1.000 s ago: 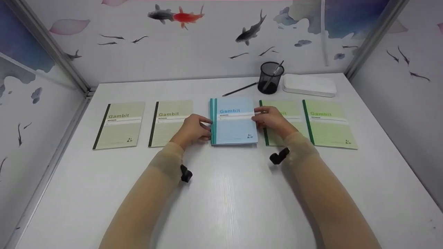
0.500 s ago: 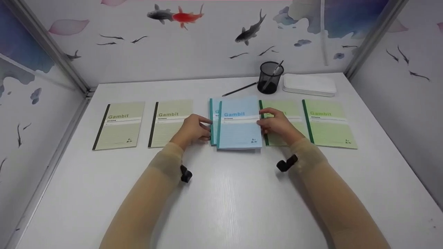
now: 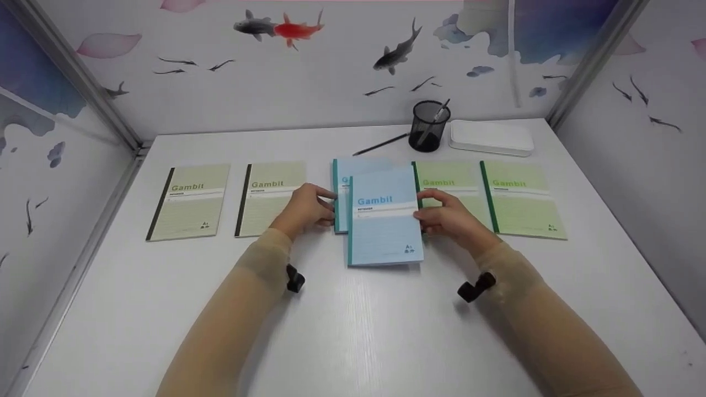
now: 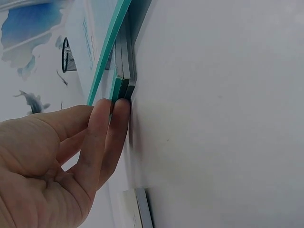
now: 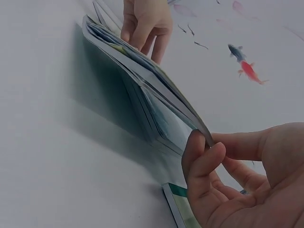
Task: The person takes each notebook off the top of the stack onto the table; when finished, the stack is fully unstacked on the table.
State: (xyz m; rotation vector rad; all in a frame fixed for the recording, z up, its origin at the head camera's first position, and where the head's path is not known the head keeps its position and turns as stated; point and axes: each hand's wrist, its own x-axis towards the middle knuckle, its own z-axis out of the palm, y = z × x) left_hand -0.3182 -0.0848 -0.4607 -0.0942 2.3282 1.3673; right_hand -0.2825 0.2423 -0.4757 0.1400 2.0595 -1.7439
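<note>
My right hand (image 3: 451, 214) pinches the right edge of a blue notebook (image 3: 383, 234) with a teal spine. In the right wrist view this notebook (image 5: 156, 78) is raised and tilted, thumb on one side and fingers on the other. Beneath and behind it, another blue notebook (image 3: 340, 212) tops a small stack on the table, mostly covered. My left hand (image 3: 309, 207) touches that stack's spine side. The left wrist view has its fingertips (image 4: 121, 107) against the stacked spines (image 4: 118, 88), just below the raised notebook's spine.
Two beige notebooks (image 3: 187, 204) (image 3: 265, 212) lie to the left, two green ones (image 3: 447, 176) (image 3: 524, 204) to the right. Behind stand a black mesh pen cup (image 3: 427, 129) and a white case (image 3: 491, 138), with a dark pencil (image 3: 380, 144) beside the cup. Patterned panels (image 3: 331, 77) enclose the white table (image 3: 331, 331).
The right hand has drawn the top blue notebook rightward and toward me, lifting it off the stack and uncovering part of the one below. The left hand has stayed at the stack's spine.
</note>
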